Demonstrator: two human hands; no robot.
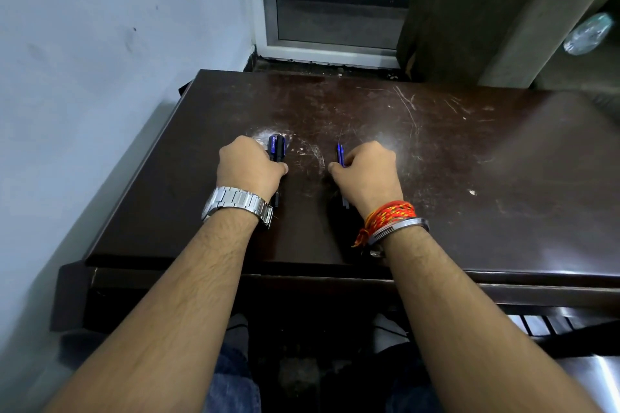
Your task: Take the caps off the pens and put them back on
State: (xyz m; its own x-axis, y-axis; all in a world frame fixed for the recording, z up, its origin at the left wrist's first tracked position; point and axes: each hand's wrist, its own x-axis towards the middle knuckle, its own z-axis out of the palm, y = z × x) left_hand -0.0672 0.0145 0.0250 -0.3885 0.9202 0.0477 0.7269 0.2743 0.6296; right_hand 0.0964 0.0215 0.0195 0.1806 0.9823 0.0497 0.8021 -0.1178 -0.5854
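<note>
My left hand [250, 166] rests on the dark table, closed around a bunch of pens [276, 147] with dark blue caps that stick out beyond the knuckles; their lower ends show below the wrist. My right hand [367, 171] is closed on thin blue pens [341, 154] whose bare tips point away from me past the fingers. Both fists hide most of each bundle, so I cannot tell how many pens each holds.
The scratched dark brown table [436, 161] fills the middle of the view, its front edge close to my body. A pale wall [100, 43] runs along the left. A door frame [335, 10] and a dark cupboard [469, 10] stand behind the table.
</note>
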